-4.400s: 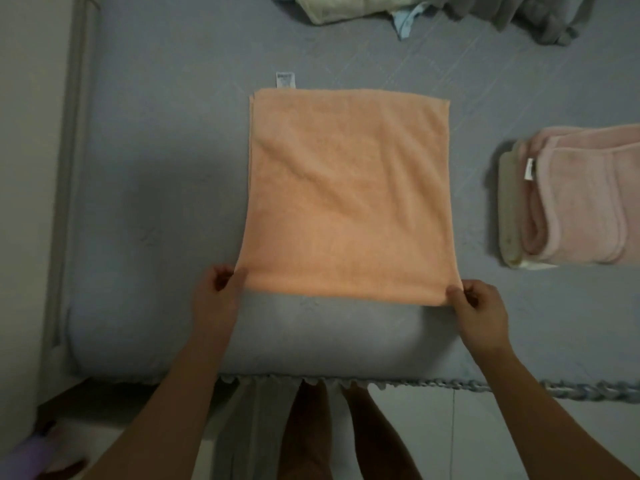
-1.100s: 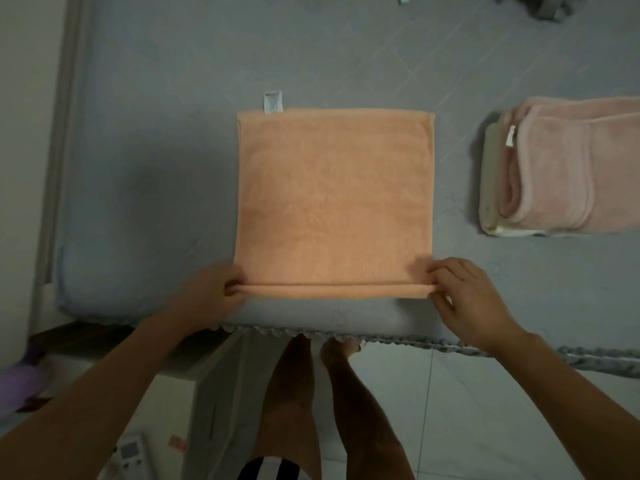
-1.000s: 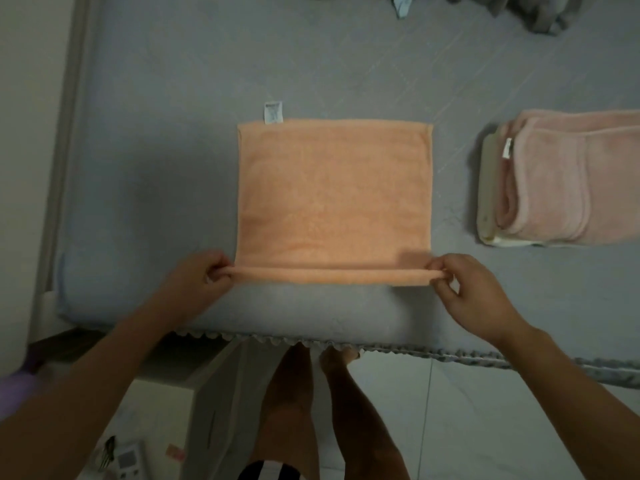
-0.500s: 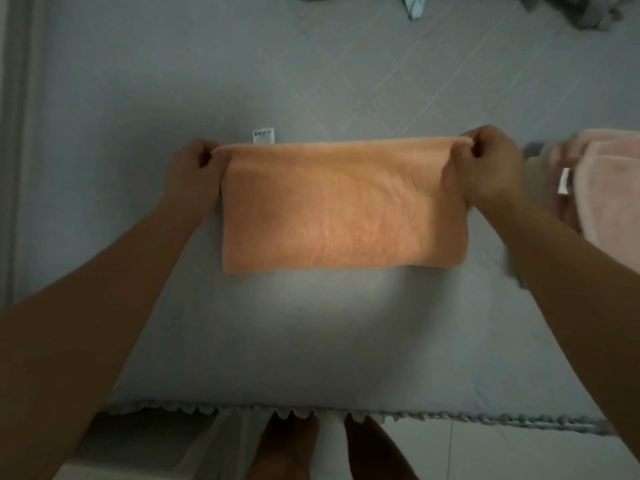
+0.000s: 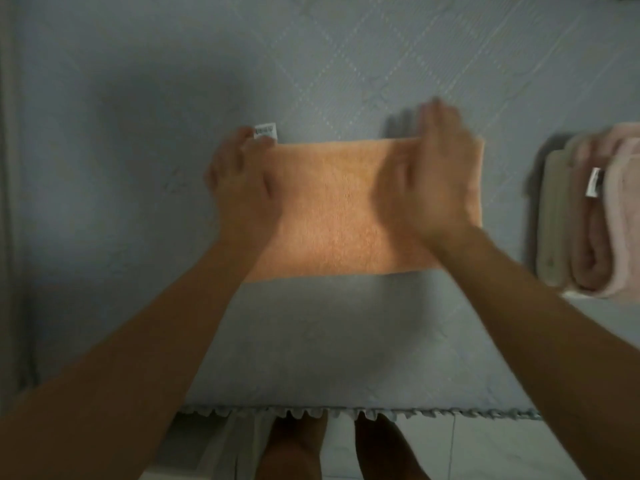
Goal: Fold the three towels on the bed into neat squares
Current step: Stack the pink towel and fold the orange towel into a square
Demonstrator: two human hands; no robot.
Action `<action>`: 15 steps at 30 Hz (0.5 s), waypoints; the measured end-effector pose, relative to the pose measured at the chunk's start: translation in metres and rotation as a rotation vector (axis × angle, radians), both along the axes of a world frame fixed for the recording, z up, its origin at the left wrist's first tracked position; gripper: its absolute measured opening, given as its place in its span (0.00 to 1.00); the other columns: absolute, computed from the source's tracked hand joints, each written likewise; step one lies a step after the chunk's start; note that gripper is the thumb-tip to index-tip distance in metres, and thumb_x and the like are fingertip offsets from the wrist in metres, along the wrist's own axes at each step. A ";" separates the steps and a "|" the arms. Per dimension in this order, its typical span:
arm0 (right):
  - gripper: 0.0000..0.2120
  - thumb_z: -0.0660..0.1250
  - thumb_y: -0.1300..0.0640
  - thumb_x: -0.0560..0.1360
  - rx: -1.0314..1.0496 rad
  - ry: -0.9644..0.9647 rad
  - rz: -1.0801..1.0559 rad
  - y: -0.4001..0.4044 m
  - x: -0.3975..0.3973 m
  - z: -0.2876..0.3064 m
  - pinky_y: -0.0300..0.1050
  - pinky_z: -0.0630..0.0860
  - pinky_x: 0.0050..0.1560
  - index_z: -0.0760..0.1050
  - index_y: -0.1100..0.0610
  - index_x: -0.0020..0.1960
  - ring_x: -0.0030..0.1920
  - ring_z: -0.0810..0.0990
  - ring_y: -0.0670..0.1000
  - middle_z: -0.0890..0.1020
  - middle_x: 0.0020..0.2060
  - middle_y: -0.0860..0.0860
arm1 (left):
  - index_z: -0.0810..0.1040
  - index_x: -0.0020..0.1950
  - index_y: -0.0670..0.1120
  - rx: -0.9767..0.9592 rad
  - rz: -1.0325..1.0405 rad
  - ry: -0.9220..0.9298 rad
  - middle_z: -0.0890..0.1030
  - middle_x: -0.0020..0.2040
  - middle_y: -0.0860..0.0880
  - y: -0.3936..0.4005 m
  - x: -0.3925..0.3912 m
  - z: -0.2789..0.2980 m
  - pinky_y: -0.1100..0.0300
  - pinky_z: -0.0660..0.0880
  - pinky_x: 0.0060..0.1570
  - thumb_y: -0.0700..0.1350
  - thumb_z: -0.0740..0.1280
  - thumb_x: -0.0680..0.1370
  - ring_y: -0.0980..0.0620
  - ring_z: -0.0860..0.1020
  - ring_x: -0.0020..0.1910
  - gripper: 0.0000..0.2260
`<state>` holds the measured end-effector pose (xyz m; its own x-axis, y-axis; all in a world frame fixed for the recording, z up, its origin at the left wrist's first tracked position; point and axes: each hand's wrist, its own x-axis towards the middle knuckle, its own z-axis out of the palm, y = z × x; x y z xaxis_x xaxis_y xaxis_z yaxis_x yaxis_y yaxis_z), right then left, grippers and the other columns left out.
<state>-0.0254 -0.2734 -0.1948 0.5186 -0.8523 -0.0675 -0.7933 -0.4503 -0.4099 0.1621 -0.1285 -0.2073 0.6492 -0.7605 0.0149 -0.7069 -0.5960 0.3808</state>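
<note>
An orange towel lies folded into a wide rectangle on the grey-blue bed, its white label sticking out at the far left corner. My left hand rests flat on the towel's left part, fingers near the label. My right hand, blurred by motion, lies flat over the towel's right part with fingers stretched past the far edge. Neither hand grips the cloth. At the right edge lie a folded pink towel and a folded beige towel side by side.
The bed's scalloped front edge runs across the bottom, with a tiled floor and my legs below it. A wall or frame strip borders the bed on the left.
I carried the near edge of the orange towel over to the far edge, halving it. Both hands then let go of the corners and now lie flat on top of it.
</note>
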 end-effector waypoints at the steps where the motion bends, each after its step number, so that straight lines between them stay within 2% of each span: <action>1: 0.31 0.58 0.54 0.77 0.048 -0.027 0.145 0.020 0.017 -0.002 0.58 0.50 0.76 0.57 0.62 0.77 0.77 0.56 0.61 0.60 0.77 0.61 | 0.73 0.69 0.46 0.027 -0.146 -0.041 0.68 0.74 0.43 -0.004 -0.014 -0.002 0.45 0.61 0.69 0.42 0.61 0.73 0.42 0.66 0.73 0.23; 3: 0.31 0.55 0.54 0.78 0.109 -0.008 0.341 0.052 0.043 -0.015 0.59 0.46 0.77 0.53 0.62 0.78 0.79 0.50 0.59 0.55 0.78 0.59 | 0.61 0.76 0.45 0.156 -0.373 -0.059 0.58 0.80 0.45 -0.008 -0.032 -0.016 0.47 0.54 0.75 0.46 0.56 0.78 0.46 0.56 0.79 0.26; 5: 0.31 0.52 0.51 0.80 0.094 0.110 0.409 0.062 0.047 -0.036 0.57 0.43 0.77 0.48 0.61 0.79 0.79 0.45 0.55 0.50 0.79 0.57 | 0.50 0.80 0.46 0.292 -0.427 -0.039 0.51 0.81 0.45 -0.001 -0.029 -0.036 0.46 0.49 0.77 0.51 0.52 0.81 0.47 0.49 0.80 0.28; 6: 0.32 0.51 0.48 0.81 0.067 0.178 0.420 0.056 0.038 -0.046 0.57 0.42 0.77 0.45 0.60 0.79 0.79 0.43 0.55 0.48 0.80 0.56 | 0.48 0.80 0.48 0.323 -0.417 -0.050 0.51 0.81 0.45 0.006 -0.023 -0.046 0.45 0.48 0.77 0.54 0.51 0.81 0.47 0.49 0.80 0.29; 9: 0.35 0.49 0.42 0.80 -0.032 0.271 0.405 0.023 -0.009 -0.067 0.57 0.41 0.77 0.42 0.58 0.80 0.79 0.42 0.54 0.46 0.80 0.55 | 0.49 0.80 0.50 0.334 -0.385 -0.125 0.54 0.81 0.44 0.022 -0.005 -0.063 0.45 0.47 0.76 0.60 0.50 0.81 0.44 0.52 0.79 0.30; 12: 0.34 0.49 0.43 0.80 -0.090 0.330 0.371 -0.008 -0.054 -0.071 0.57 0.42 0.77 0.44 0.58 0.80 0.79 0.45 0.55 0.49 0.80 0.56 | 0.49 0.80 0.49 0.342 -0.343 -0.102 0.54 0.81 0.43 0.029 0.004 -0.064 0.42 0.47 0.76 0.61 0.51 0.80 0.42 0.52 0.79 0.32; 15: 0.34 0.50 0.46 0.80 -0.048 0.367 0.199 -0.028 -0.084 -0.061 0.60 0.42 0.76 0.42 0.60 0.79 0.79 0.44 0.57 0.47 0.80 0.58 | 0.50 0.80 0.46 0.400 -0.219 -0.101 0.54 0.80 0.42 0.040 0.010 -0.057 0.38 0.50 0.75 0.61 0.51 0.80 0.40 0.52 0.79 0.32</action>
<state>-0.1093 -0.3013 -0.2559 0.6228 -0.7444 -0.2408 -0.7781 -0.6215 -0.0911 0.1720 -0.0881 -0.2642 0.4829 -0.8385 -0.2526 -0.8542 -0.5145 0.0748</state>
